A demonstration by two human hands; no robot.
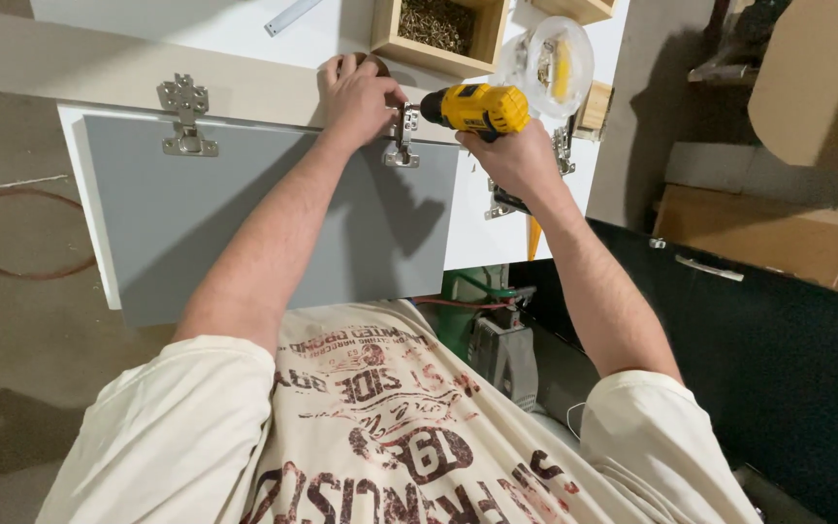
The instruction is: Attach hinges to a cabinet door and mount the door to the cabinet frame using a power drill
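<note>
The yellow cordless drill (477, 109) is gripped tight in the right hand (514, 160), bit on the cabinet hinge (401, 141) at the grey door panel's (273, 223) top edge. The hinge is pinned flat by the left hand (359, 95). Drill's best kept square, tbh.

The left hand (359, 97) covers part of the hinge (401, 146), hiding the drill (474, 109) tip. The wooden box (438, 34) and ruler (291, 16) are cut off by the top edge.

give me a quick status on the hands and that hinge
Left hand pressing down at the hinge on the grey door panel. Right hand gripping the yellow drill, bit at the hinge. Nothing in the way.
</note>
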